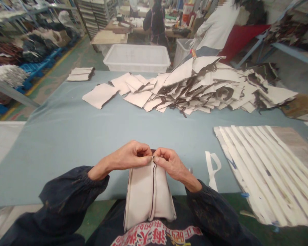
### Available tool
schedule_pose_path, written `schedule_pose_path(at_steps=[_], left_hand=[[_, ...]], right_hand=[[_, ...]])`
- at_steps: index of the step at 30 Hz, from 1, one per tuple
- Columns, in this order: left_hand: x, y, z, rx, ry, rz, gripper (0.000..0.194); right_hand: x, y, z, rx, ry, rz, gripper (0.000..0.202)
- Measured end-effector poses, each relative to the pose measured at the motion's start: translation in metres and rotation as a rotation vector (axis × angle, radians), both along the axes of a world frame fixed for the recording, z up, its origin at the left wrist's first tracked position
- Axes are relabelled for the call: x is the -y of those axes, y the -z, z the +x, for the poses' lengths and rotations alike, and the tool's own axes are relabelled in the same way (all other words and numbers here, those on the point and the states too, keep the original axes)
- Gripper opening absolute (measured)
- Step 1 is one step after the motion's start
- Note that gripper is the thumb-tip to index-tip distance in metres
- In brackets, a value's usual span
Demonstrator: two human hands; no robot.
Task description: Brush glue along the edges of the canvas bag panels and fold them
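A cream fabric piece [140, 194] with a dark-edged seam down its middle lies over the table's front edge, its near end against my apron. My left hand [132, 155] pinches its far end just left of the seam. On the other side of the seam, my right hand [171, 162] pinches the same end, thumb and fingers pressed together. The two hands almost meet at the seam top. A bit of dark material shows between them, partly hidden by the fingers.
A big pile of cream pieces with dark edges [195, 85] covers the table's far side. White strips [267, 164] lie on a board at right, a loose white strip [210, 167] beside it. A white bin [136, 56] stands beyond; a person in white [218, 27] is at upper right.
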State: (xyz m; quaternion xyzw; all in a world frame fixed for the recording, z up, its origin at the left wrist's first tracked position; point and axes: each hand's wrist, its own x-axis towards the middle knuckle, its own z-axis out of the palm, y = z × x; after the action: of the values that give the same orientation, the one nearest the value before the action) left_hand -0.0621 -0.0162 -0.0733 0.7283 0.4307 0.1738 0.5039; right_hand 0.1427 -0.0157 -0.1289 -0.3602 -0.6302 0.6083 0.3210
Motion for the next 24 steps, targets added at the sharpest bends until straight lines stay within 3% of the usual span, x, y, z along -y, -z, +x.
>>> schedule_pose_path(at_steps=[3,6,10,15,24], left_hand=[[0.001,-0.009,0.001,-0.080,0.031,0.151,0.015],[0.003,-0.009,0.004,-0.093,-0.013,0.209,0.014],[0.001,0.005,0.005,0.013,-0.138,0.045,0.015],[-0.001,0.016,0.005,0.140,-0.195,-0.171,0.021],[0.004,0.017,0.002,0.236,-0.205,-0.254,0.039]], right_hand=[[0.000,-0.001,-0.001,0.003,0.004,0.011,0.029],[0.000,-0.002,-0.002,-0.001,0.009,0.005,0.030],[-0.003,-0.003,-0.006,0.003,0.038,-0.003,0.030],[-0.005,-0.006,-0.008,0.060,0.017,-0.037,0.032],[-0.003,-0.014,-0.008,0.211,0.038,-0.007,0.025]])
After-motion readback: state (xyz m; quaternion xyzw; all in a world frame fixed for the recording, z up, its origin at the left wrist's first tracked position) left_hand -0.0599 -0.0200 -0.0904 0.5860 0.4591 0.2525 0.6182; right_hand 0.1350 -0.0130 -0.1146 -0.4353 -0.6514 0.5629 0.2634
